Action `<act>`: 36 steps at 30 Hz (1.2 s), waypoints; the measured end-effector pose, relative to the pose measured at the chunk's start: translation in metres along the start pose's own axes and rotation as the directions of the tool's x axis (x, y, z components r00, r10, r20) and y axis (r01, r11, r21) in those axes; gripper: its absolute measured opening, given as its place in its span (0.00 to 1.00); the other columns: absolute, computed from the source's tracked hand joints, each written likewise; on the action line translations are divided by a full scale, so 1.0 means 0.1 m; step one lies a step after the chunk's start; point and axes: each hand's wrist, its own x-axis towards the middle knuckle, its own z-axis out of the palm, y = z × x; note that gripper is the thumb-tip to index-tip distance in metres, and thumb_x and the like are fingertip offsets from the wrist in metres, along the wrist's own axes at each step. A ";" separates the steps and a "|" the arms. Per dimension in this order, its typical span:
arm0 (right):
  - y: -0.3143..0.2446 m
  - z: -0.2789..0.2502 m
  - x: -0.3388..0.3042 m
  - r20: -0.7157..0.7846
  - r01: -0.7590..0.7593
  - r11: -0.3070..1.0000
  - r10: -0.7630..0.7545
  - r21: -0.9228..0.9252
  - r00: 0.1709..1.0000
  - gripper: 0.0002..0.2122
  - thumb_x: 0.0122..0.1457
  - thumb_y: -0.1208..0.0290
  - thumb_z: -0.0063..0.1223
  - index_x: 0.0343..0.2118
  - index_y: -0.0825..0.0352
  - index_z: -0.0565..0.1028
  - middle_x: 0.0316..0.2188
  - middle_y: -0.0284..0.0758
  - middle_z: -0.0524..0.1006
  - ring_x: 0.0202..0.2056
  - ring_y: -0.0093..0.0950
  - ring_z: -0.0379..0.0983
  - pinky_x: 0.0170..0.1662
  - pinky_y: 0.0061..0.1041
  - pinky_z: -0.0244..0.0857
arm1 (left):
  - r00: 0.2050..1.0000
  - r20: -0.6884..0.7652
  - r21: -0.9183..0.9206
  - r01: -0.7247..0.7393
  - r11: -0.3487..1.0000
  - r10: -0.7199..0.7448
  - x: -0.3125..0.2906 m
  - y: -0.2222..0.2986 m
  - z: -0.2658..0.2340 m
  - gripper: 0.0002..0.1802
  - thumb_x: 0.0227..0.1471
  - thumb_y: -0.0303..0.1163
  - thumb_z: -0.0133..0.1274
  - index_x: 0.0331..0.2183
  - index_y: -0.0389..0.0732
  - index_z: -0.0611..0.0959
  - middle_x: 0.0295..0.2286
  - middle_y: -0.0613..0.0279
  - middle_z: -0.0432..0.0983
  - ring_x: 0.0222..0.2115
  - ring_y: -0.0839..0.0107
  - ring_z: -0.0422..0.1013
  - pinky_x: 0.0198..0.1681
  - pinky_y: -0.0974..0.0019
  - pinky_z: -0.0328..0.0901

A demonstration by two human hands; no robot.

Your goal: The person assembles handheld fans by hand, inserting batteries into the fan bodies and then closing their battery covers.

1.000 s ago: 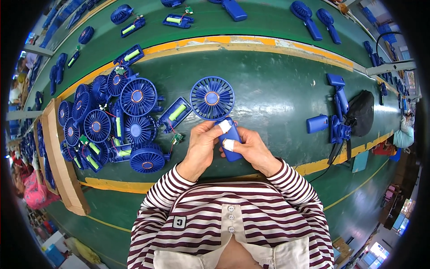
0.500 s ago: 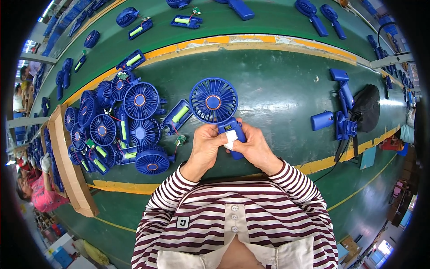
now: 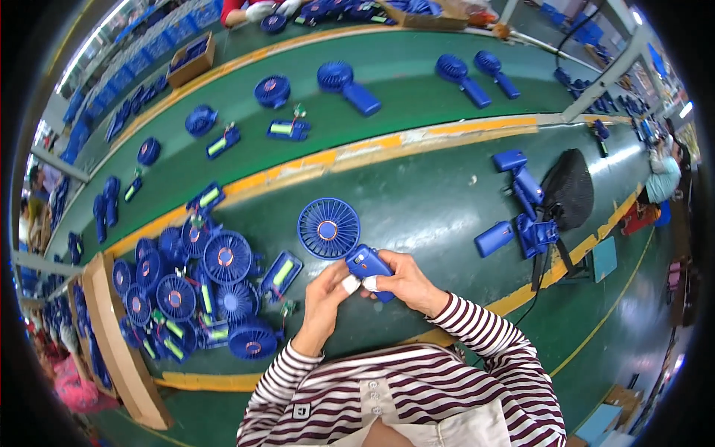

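Observation:
A blue handheld fan (image 3: 328,229) is between my hands, its round grille pointing away from me and its handle toward me. My left hand (image 3: 322,304) closes on the handle's left side. My right hand (image 3: 410,283) wraps round the handle from the right. White coverings show on both thumb tips, which press close together on the handle. Left of the fan lies an open blue handle shell (image 3: 281,276) with a light-green battery in it. Beyond that is a heap of blue fan heads (image 3: 227,257) with wires, batteries and green circuit boards.
A cardboard tray wall (image 3: 118,339) stands left of the heap. Blue handle parts (image 3: 495,238) and a black bag (image 3: 570,190) lie to the right. Across the yellow-edged divider, several fans and parts rest on a green belt (image 3: 406,78). At the far side are a co-worker's gloved hands (image 3: 262,10).
The view has shifted, showing more of the far side. My hands have turned the fan's handle, and my left fingers have moved lower on it. The loose parts have stayed put.

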 end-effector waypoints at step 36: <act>-0.92 -0.05 1.71 0.128 0.542 0.388 -0.714 -0.746 0.688 0.12 0.52 0.72 0.46 0.38 0.72 0.71 0.27 0.40 0.70 0.30 0.38 0.68 0.34 0.32 0.62 | 0.983 -0.017 -0.038 0.185 0.982 -0.185 -0.03 0.10 -0.16 0.16 0.53 0.27 0.43 0.45 0.34 0.72 0.39 0.52 0.73 0.32 0.68 0.73 0.34 0.69 0.69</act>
